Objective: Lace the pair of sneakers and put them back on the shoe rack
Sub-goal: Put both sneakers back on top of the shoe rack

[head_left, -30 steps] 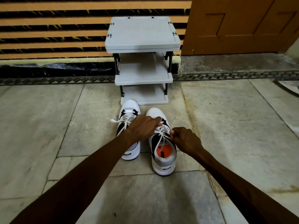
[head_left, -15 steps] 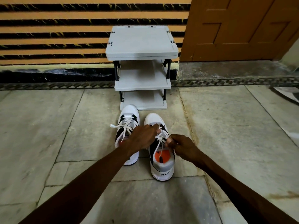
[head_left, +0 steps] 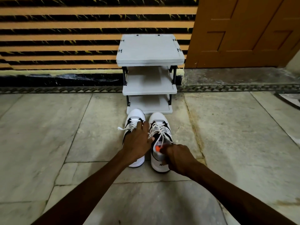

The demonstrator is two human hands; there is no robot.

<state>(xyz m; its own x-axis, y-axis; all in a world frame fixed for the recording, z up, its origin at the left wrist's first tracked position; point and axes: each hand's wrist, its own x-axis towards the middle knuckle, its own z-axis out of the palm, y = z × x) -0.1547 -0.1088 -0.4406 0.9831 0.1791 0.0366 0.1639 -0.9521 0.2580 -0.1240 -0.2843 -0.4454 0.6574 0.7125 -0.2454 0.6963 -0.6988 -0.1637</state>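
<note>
On the stone floor (head_left: 65,135), a grey shoe rack (head_left: 149,49) stands against the striped wall (head_left: 65,38). Just before its lowest shelf sit the left sneaker (head_left: 135,115) and right sneaker (head_left: 158,118), side by side, toes toward it. Our left hand (head_left: 138,142) lies over the left sneaker, fingers stretched flat, holding nothing. Our right hand (head_left: 178,157) grips the right sneaker's heel collar, fingers curled in, below its laces (head_left: 159,129).

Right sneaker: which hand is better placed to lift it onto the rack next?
Probably the right hand: its fingers curl at the heel opening of the right sneaker, ready to grip. The left hand lies spread over the left sneaker, so it suits that one. The shoe rack stands just ahead.
</note>
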